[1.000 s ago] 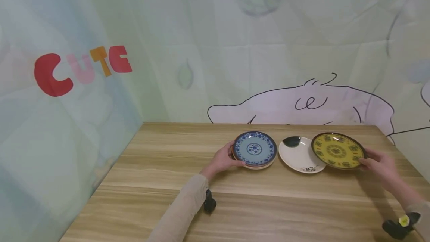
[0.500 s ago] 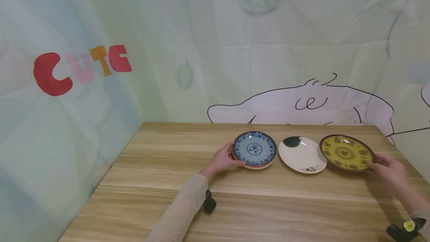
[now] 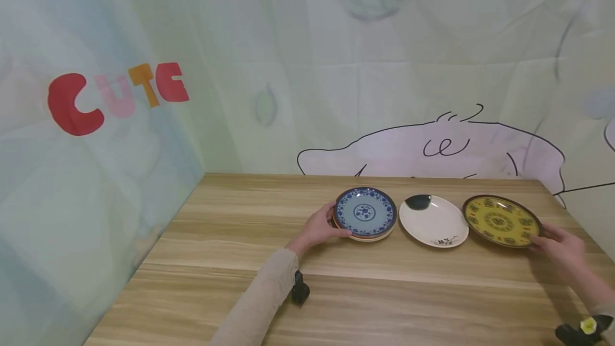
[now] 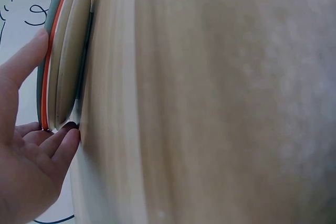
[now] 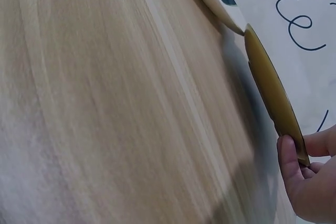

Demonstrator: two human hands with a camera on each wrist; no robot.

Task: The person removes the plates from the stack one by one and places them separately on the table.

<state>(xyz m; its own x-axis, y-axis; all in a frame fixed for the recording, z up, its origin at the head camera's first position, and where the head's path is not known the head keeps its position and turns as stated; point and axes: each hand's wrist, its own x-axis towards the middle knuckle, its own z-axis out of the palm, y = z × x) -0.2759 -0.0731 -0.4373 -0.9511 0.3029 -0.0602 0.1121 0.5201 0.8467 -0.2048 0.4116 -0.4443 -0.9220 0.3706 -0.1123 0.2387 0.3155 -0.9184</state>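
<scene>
My left hand (image 3: 319, 228) holds the left rim of a plate stack, its thumb on the edge of the blue-patterned plate (image 3: 365, 212) on top. In the left wrist view an orange-red edge and several pale plates (image 4: 68, 56) show below it, with fingertips at the rim near the table. My right hand (image 3: 563, 248) pinches the right rim of a yellow patterned plate (image 3: 502, 221) between thumb and fingers. A shadow under this yellow plate (image 5: 275, 90) shows it raised at the hand's side. Its left edge meets or nearly meets the white plate (image 3: 432, 223) with a dark green patch.
The plates are in a row toward the back of the wood-grain table (image 3: 336, 303). Behind it hangs a printed cloth backdrop (image 3: 288, 68), with coloured letters on the left side. Each wrist carries a small black camera (image 3: 300, 288).
My right hand has moved right with the yellow plate, which has come off the white plate it overlapped and sunk a little lower. The left hand and its stack have stayed put.
</scene>
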